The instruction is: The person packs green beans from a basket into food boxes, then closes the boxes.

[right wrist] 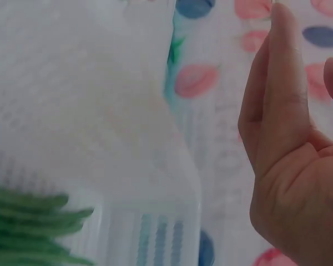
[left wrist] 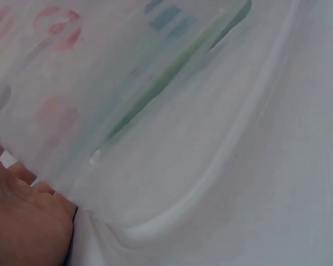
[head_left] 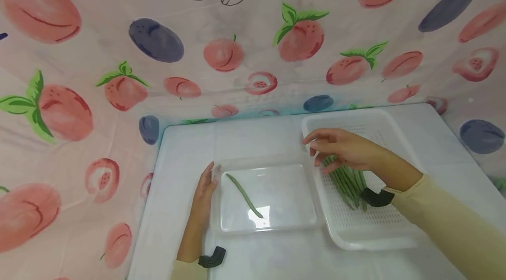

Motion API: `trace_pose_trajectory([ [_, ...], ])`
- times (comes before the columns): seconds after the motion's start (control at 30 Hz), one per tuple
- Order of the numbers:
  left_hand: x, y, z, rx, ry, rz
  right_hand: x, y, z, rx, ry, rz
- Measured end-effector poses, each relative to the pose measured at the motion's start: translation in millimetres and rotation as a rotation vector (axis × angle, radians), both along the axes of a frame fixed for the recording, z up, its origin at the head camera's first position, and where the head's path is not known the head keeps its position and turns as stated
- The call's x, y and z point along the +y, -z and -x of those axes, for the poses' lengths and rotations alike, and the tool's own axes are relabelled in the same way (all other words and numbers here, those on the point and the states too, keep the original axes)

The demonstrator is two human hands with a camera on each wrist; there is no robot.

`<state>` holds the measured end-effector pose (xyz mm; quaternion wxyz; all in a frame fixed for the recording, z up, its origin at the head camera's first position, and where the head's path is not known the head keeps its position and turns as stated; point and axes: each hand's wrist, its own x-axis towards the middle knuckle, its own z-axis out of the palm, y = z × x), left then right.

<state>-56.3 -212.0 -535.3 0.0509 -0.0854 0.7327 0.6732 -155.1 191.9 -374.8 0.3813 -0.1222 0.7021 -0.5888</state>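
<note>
One green bean [head_left: 244,195] lies aslant in a clear plastic container [head_left: 276,229], and the left wrist view also shows this bean [left wrist: 161,83], blurred. My left hand [head_left: 202,194] rests against the container's left wall, its fingers running along the outside. Above the white perforated basket [head_left: 336,240] hovers my right hand [head_left: 341,148], with nothing visible between its loosely bent fingers. Beneath it in the basket lies a bundle of green beans [head_left: 348,185], partly covered by the hand and wrist. In the right wrist view the beans [right wrist: 30,224] sit apart from the hand [right wrist: 294,138].
The container and basket stand side by side on a white table [head_left: 189,144]. Behind and to the sides hangs a curtain [head_left: 166,91] printed with peaches. Black straps [head_left: 377,197] are worn at both wrists.
</note>
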Motion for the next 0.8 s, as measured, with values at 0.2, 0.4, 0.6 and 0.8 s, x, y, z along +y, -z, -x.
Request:
trace_pose_trajectory([
  [0.2,0.9,-1.3,2.2,0.025,-0.007,0.005,35.9,13.1,6.7,0.001,0.058,-0.046],
  [0.4,2.6,-2.9,6.0,0.052,-0.012,-0.019,61.0,25.6,9.9,-0.014,0.096,-0.072],
  [0.6,2.6,0.2,9.1,0.058,-0.016,-0.041,80.0,40.3,14.7,-0.028,0.117,-0.073],
  [0.8,0.8,-1.2,8.0,0.063,0.003,-0.037,91.8,52.1,17.6,-0.028,0.142,-0.076],
])
